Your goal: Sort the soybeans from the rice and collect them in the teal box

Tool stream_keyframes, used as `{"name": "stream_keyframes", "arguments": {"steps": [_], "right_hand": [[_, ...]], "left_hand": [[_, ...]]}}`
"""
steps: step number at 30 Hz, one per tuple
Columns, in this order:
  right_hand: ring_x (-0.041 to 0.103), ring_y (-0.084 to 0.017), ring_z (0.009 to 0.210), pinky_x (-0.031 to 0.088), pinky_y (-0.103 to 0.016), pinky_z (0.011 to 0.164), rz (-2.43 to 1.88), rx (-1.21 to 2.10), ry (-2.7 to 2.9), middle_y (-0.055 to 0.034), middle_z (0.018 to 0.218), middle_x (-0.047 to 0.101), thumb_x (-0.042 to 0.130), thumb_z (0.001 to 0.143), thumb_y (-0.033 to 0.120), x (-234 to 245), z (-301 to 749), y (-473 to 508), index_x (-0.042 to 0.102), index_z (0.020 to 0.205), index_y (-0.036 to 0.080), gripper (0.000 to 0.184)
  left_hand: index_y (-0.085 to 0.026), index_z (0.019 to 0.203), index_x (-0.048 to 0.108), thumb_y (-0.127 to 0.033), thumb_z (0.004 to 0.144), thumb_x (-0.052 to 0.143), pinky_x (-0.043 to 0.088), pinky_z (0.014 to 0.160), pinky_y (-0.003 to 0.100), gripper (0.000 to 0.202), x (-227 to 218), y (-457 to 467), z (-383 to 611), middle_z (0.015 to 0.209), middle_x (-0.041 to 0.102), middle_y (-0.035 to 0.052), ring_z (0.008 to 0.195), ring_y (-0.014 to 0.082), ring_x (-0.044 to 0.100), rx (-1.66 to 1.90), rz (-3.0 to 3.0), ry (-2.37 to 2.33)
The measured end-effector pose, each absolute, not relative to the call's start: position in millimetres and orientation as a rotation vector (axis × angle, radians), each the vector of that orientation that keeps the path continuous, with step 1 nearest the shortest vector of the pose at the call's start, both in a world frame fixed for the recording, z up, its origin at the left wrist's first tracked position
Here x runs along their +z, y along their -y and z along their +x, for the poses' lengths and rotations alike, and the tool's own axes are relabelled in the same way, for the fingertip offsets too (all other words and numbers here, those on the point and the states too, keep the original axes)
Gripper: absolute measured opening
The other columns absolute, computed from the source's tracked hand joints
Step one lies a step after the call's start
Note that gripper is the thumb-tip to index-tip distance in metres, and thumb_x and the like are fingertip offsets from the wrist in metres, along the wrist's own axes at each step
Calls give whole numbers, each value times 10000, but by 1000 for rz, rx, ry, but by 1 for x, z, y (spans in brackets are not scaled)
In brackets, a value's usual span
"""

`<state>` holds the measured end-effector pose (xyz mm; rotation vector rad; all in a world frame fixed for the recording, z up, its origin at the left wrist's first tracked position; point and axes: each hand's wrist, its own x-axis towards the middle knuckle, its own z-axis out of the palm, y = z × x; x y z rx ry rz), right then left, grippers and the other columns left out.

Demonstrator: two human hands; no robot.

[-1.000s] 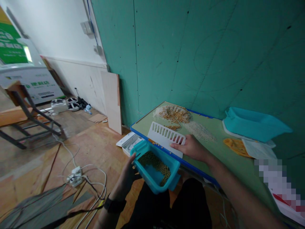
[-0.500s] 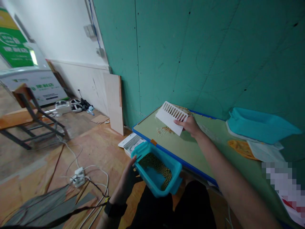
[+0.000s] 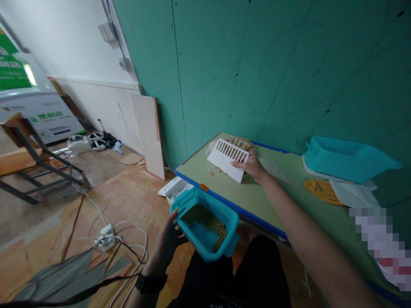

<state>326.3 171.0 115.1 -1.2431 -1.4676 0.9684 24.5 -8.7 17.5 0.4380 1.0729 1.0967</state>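
Right hand (image 3: 253, 167) pinches the near corner of the white slotted scraper (image 3: 226, 159), thumb on top, fingers underneath. The scraper stands tilted, with its lower edge on the bench (image 3: 257, 201) and its slotted end toward the far corner. Behind it sits the pile (image 3: 244, 145) of beans mixed with pale grains. A few loose grains (image 3: 214, 172) lie just in front of the blade.

Left hand (image 3: 167, 239) grips the short end of the blue tub (image 3: 214, 200), holding it below the bench edge over our lap. The tub tips a little toward us. The beans (image 3: 202, 216) in it cover roughly half the floor.

A second tub (image 3: 346, 160) sits well apart on the right of the bench, next to a yellow cloth (image 3: 317, 188).

Step in hand, as we judge it: the scraper is set at the pile and the tub is waiting at the edge.

A drag toward the edge would need the blade flat on the bench. The tub would need to be right under the lip where the beans come off, because any gap there would drop beans on the floor.
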Motion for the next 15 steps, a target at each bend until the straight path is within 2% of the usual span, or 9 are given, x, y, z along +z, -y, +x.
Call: {"name": "stream_keyframes", "arguments": {"steps": [4, 8, 15], "right_hand": [[716, -266, 928, 570, -414, 839, -1219, 1025, 1471, -101, 1025, 779, 839, 575, 350, 115, 321, -168, 721, 935, 170, 420], [713, -259, 846, 576, -389, 721, -1280, 1121, 1442, -89, 972, 777, 841, 573, 360, 117, 315, -163, 718, 953, 179, 438], [712, -257, 890, 574, -404, 792, -1222, 1165, 1440, -79, 951, 775, 852, 557, 354, 118, 308, -161, 721, 916, 169, 425]], "left_hand": [[-219, 1166, 704, -595, 865, 623, 598, 758, 416, 488, 17, 9, 26, 982, 779, 76, 881, 274, 726, 1112, 448, -1076], [-236, 1076, 729, -599, 797, 699, 594, 726, 398, 459, 13, 6, 23, 1015, 775, 64, 886, 277, 727, 1150, 465, -1064], [-202, 1026, 736, -595, 808, 686, 594, 771, 428, 452, 10, -9, 14, 871, 744, 57, 830, 267, 710, 1123, 442, -1097]]}}
